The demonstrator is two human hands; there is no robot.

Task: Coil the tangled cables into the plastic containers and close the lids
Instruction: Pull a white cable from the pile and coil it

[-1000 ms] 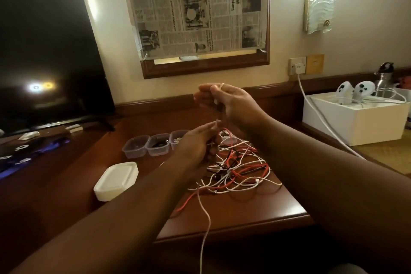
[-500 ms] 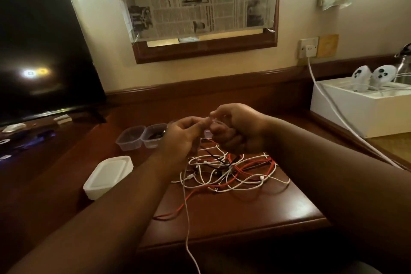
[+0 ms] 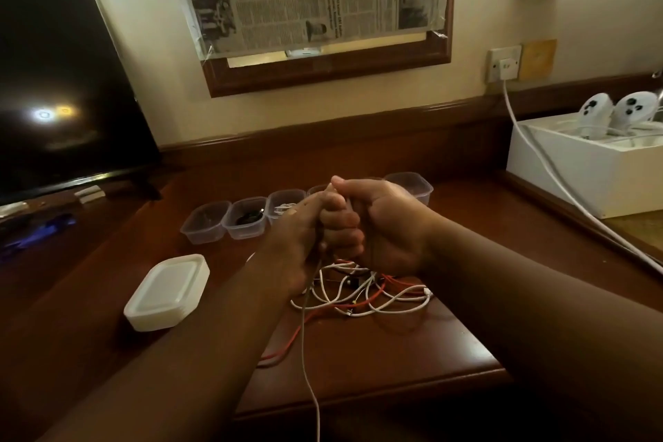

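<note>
Change: both hands have dropped from chest height to just above the tangled cables (image 3: 362, 292), now pressed together.
Grip: left hand (image 3: 297, 244) pinches the white cable (image 3: 305, 341); right hand (image 3: 369, 226) fisted around its coil.
Containers: open tubs (image 3: 208, 222) beyond the grip; lids (image 3: 167, 292) to its left on the surface.
Meaning: coiling probably under way.

A dark reddish-brown wooden desk (image 3: 412, 344) carries a tangle of white and red cables (image 3: 362, 294) near its front edge. A row of small clear plastic containers (image 3: 247, 219) stands farther back, and a stack of white lids (image 3: 168, 292) lies to the left. A white box (image 3: 588, 169) sits at the right.
</note>
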